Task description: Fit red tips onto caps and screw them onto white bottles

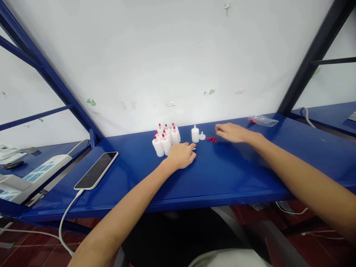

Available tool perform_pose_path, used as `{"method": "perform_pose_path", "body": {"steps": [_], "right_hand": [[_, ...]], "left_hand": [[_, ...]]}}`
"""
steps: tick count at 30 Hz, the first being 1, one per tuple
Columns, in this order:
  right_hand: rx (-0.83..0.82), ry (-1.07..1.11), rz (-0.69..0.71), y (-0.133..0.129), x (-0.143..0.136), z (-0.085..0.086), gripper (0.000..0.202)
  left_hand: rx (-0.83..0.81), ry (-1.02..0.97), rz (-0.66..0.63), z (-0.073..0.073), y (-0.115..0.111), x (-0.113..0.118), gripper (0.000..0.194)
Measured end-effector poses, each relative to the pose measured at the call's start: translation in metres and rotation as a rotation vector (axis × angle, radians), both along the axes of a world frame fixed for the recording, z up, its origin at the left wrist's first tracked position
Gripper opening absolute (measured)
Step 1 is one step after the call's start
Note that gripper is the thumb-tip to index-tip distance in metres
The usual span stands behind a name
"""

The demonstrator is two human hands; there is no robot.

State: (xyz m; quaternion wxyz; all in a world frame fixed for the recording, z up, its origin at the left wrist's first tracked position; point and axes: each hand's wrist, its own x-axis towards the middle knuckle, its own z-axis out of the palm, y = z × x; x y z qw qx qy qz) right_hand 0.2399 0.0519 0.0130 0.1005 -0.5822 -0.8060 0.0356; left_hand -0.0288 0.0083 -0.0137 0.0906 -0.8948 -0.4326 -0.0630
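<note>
Nearest the camera, both bare forearms stretch out over the glossy blue metal counter [222,178]. At about 9 o'clock on it lies a white-cased smartphone [96,170], screen dark, with a white charging cable [64,218] trailing off the near edge; a white power strip [36,177] sits on the neighbouring surface beyond it.

Farther in, the left hand [181,155] rests on the counter with its fingers curled loosely. A sliver of white shows just past its fingertips, but whether it grips anything I cannot tell. Just beyond it, at 11 o'clock, stands a tight cluster of small white plastic squeeze bottles with red caps [166,138]; these look finished.

At 12 o'clock from that hand stands one white squeeze bottle without a red cap [195,134], and just beside it lies a small white nozzle piece [202,137]. To their 3 o'clock sits a small heap of loose red caps [211,139].

The right hand [232,132] lies flat and relaxed, palm down, fingers narrowly spread, its fingertips just above the heap and holding nothing that shows.

Judging by this, most bottles are capped; one bottle and a handful of caps remain. At the far 2 o'clock edge lies a clear plastic bag [263,120] with something red inside, against the white wall [178,55].
</note>
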Motion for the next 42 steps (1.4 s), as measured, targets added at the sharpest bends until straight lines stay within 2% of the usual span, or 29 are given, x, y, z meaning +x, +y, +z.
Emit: {"method": "perform_pose_path", "body": {"steps": [3, 7, 9, 13, 15, 19, 22, 25, 29, 33, 36, 39, 42], "right_hand": [[-0.112, -0.072, -0.02, 0.004, 0.007, -0.002, 0.02], [-0.211, -0.05, 0.037, 0.0, 0.003, 0.001, 0.023], [-0.181, -0.038, 0.026, -0.001, 0.002, 0.003, 0.027], [0.047, 0.057, 0.008, -0.007, -0.003, 0.007, 0.033], [0.114, 0.154, 0.113, -0.016, -0.013, 0.009, 0.033], [0.073, 0.249, 0.422, -0.039, -0.047, 0.007, 0.031], [0.106, 0.217, 0.489, -0.047, -0.065, 0.001, 0.022], [0.123, 0.192, 0.492, -0.046, -0.066, -0.003, 0.019], [0.162, 0.296, 0.406, -0.038, -0.057, -0.004, 0.023], [0.306, 0.426, 0.12, -0.026, -0.045, -0.003, 0.022], [0.343, 0.398, -0.037, -0.013, -0.037, -0.007, 0.022], [0.311, 0.325, -0.086, -0.002, -0.034, -0.014, 0.023], [0.274, 0.287, -0.077, 0.006, -0.036, -0.019, 0.026]], "left_hand": [[-0.043, 0.071, 0.027, 0.004, 0.008, 0.007, 0.047], [-0.075, 0.09, 0.072, 0.008, 0.012, 0.012, 0.051], [-0.063, 0.062, 0.07, 0.007, 0.009, 0.011, 0.05], [-0.084, -0.123, 0.031, 0.006, -0.002, 0.005, 0.04], [-0.114, -0.242, -0.018, 0.006, -0.006, 0.003, 0.037], [-0.134, -0.393, -0.159, 0.002, -0.005, 0.003, 0.03], [-0.16, -0.473, -0.232, -0.001, 0.001, 0.002, 0.022], [-0.223, -0.531, -0.252, -0.004, 0.007, 0.001, 0.025], [-0.24, -0.576, -0.181, -0.006, 0.009, 0.003, 0.037], [-0.221, -0.597, -0.132, -0.007, 0.011, 0.006, 0.032], [-0.222, -0.613, -0.149, -0.008, 0.014, 0.006, 0.035], [-0.24, -0.656, -0.134, -0.007, 0.014, 0.006, 0.044], [-0.26, -0.7, -0.108, -0.005, 0.011, 0.005, 0.047]]}}
